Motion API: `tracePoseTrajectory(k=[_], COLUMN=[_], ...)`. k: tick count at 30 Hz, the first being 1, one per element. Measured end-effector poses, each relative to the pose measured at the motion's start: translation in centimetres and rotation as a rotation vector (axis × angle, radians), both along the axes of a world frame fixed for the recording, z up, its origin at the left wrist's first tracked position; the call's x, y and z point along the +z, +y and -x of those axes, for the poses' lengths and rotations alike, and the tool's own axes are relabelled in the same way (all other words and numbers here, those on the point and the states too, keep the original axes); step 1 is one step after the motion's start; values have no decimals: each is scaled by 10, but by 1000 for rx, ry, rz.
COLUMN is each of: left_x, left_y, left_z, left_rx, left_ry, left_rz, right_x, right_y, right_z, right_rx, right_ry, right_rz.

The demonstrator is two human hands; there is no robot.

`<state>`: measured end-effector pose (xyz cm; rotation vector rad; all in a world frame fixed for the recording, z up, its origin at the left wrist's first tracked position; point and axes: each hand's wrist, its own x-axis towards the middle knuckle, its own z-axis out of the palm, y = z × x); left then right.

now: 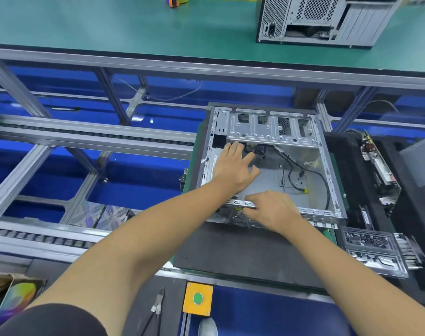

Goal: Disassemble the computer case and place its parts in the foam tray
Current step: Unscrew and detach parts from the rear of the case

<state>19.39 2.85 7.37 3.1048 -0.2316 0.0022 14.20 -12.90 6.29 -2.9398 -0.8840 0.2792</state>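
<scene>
Left hand [234, 166] reaches into the open computer case [267, 163], fingers spread wide, tips among the black cables [301, 170] under the drive cage, holding nothing I can make out; the case lies on its side, bare grey metal, nearly gutted, loose wires trailing to a yellow plug; right hand [271, 209] sits on the near rail, fingers curled over the edge, gripping it; further right of that hand lies the black foam tray [352, 156] with a circuit board [379, 166] propped in it.
</scene>
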Motion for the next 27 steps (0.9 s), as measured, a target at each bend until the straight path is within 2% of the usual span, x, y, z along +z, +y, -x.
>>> tracePoseTrajectory(k=[5,10,15,18,24,27], left_x=[0,0,-7,-7,0,5], left_y=[-33,-13,-29,-28,-22,-28], left_z=[-6,-7,-7,-6,0,-1], left_rx=[-169,-108,-138,-64,243,247], left_ry=[49,21,-11,-24,-9,34], left_rz=[-151,-64,-94,-115,-32,-27], right_x=[-5,-7,-6,-6,-4,-1], right_y=[-5,-4,-5,-4,-3,-2], right_z=[-2,-4,-4,-4,-3,-3], right_rx=[-50,-11,-14,-17,-14,-26], right_ry=[-6,-35,-20,-22,-16,-7], right_rz=[18,0,39,47,44,47])
